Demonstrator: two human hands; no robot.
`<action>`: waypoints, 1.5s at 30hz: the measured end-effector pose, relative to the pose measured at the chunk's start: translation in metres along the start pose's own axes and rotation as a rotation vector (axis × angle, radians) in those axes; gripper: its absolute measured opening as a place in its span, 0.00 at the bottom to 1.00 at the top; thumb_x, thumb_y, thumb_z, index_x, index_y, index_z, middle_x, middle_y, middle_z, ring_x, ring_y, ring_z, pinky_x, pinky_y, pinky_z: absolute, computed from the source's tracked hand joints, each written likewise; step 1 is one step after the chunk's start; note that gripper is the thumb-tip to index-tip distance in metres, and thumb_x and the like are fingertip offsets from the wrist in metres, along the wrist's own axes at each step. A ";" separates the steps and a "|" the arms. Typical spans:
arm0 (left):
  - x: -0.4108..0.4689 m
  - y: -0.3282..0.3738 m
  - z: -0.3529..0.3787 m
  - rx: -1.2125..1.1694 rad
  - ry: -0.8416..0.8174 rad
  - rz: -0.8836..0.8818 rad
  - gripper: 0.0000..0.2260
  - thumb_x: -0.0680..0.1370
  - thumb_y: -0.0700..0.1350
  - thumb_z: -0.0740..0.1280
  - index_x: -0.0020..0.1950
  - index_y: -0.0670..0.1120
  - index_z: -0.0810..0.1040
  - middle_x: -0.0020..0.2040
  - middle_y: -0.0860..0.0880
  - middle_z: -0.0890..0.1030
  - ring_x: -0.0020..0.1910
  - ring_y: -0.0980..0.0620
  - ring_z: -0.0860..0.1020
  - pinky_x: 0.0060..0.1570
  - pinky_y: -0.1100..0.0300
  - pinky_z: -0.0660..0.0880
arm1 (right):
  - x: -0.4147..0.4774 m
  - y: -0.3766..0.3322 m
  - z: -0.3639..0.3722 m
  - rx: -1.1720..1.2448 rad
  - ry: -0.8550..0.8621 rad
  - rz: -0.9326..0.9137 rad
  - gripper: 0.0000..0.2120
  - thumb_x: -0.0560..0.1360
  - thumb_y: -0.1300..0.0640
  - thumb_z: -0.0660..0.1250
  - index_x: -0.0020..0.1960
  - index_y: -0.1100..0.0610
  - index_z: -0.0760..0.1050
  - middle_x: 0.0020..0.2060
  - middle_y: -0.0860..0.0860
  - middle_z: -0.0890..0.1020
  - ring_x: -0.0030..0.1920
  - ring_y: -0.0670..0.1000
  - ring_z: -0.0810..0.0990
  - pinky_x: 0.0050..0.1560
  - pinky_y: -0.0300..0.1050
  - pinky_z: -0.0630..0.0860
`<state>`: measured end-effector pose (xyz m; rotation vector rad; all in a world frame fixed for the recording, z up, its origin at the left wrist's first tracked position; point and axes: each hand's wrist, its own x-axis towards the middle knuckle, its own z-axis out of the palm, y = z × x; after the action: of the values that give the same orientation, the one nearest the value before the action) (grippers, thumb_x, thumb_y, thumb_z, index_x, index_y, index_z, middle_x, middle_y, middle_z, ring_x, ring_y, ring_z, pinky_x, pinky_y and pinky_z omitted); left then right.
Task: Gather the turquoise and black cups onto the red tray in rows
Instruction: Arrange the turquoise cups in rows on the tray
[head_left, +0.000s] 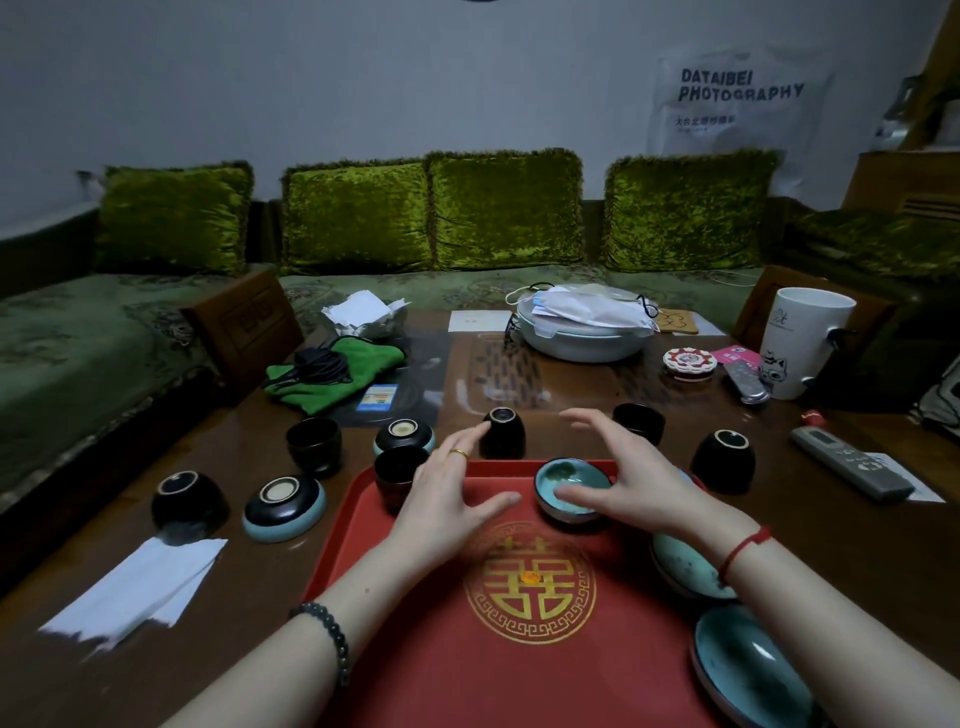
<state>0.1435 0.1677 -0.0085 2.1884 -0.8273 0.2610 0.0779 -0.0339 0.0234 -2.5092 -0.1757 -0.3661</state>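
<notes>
Both hands over far end of red tray, palms down, fingers spread wide, nothing held. Left hand forefinger touching or just short of upturned black cup beyond tray's far rim; cannot tell which. Cup straight ahead of that finger, axis upright, base up. Right hand arched above turquoise cup sitting upright on tray, thumb at its near rim, no closure. Black cup nearer left hand; likely next pick, a short draw toward tray. More cups scattered on table, well apart to left and right.
</notes>
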 end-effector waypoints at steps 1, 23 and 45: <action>-0.003 -0.003 -0.009 0.003 0.024 -0.005 0.33 0.69 0.52 0.72 0.70 0.49 0.62 0.69 0.50 0.68 0.69 0.52 0.66 0.69 0.51 0.63 | 0.003 -0.007 0.002 0.010 0.004 -0.026 0.33 0.66 0.49 0.73 0.67 0.47 0.62 0.65 0.48 0.71 0.64 0.40 0.67 0.59 0.31 0.60; -0.073 -0.087 -0.129 0.141 0.169 -0.307 0.36 0.67 0.52 0.73 0.71 0.47 0.61 0.70 0.47 0.65 0.70 0.50 0.63 0.70 0.58 0.58 | 0.053 -0.135 0.102 0.112 -0.124 -0.323 0.34 0.67 0.51 0.73 0.68 0.53 0.62 0.65 0.52 0.70 0.66 0.47 0.67 0.65 0.37 0.62; -0.082 -0.144 -0.121 0.068 0.036 -0.388 0.34 0.71 0.48 0.71 0.72 0.48 0.57 0.72 0.49 0.66 0.71 0.54 0.62 0.63 0.70 0.55 | 0.098 -0.145 0.198 0.000 -0.261 -0.132 0.37 0.66 0.53 0.72 0.69 0.55 0.57 0.65 0.57 0.70 0.66 0.55 0.68 0.67 0.45 0.64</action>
<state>0.1812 0.3660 -0.0463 2.3457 -0.3652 0.1352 0.1855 0.2027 -0.0250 -2.5446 -0.4454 -0.0890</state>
